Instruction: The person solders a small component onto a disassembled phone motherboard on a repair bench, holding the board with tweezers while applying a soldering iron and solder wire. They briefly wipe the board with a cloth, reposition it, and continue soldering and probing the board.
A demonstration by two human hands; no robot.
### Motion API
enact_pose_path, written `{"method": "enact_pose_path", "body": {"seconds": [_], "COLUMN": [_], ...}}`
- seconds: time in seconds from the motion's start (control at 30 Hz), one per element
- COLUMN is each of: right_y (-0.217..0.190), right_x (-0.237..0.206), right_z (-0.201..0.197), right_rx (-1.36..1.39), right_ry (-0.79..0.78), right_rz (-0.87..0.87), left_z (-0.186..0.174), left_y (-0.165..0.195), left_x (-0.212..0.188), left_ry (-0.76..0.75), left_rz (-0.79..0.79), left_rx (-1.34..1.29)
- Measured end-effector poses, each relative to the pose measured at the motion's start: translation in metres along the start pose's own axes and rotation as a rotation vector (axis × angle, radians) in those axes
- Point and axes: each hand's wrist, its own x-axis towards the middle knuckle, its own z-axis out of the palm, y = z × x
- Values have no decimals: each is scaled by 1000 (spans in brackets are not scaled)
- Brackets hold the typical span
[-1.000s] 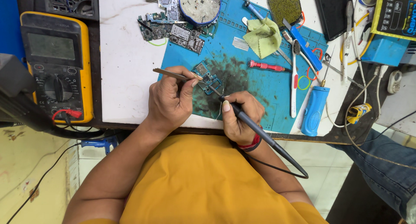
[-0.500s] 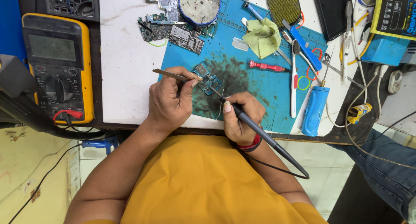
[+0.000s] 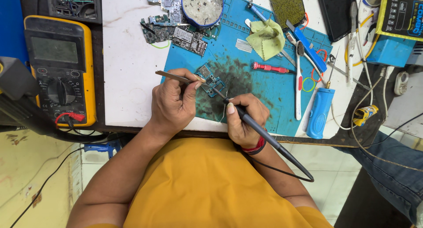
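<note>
My left hand [image 3: 174, 104] pinches metal tweezers [image 3: 176, 76] whose tip reaches a small circuit board [image 3: 210, 79] lying on the blue work mat [image 3: 269, 91]. My right hand [image 3: 244, 117] grips a black soldering iron [image 3: 269, 140] like a pen, its tip touching the same board from the right. The iron's cable trails back past my wrist, which wears a red band. A thin strand of solder wire hangs near the iron's tip. The mat under the board is stained dark.
A yellow multimeter [image 3: 59, 65] lies at the left. Behind the board sit several loose circuit boards [image 3: 176, 31], a round tin [image 3: 202, 5], a green cloth [image 3: 266, 36], a red screwdriver [image 3: 269, 68], a toothbrush [image 3: 299, 78] and a blue cylinder [image 3: 318, 113]. Another person's leg [image 3: 392, 175] is at right.
Both hands stay on the board; the iron's tip and the tweezers shift only slightly.
</note>
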Motion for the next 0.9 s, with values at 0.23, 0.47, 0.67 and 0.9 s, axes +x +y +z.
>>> {"method": "enact_pose_path", "body": {"seconds": [0.23,0.47,0.67,0.9], "right_y": [-1,-1,-1,-1], "right_x": [-1,0,0,1], "right_z": [0,0,0,0], "right_rx": [7,-6,-4,-2], "right_ry": [10,7,7,7], "right_rz": [9,1,5,-1], "left_z": [0,0,0,0], "left_y": [0,0,0,0], "left_x": [0,-1,0,0], "left_ry": [2,-5,-2,0], "left_rz": [11,-17,-16,-12], "left_rx": [5,-6,-4,4]}}
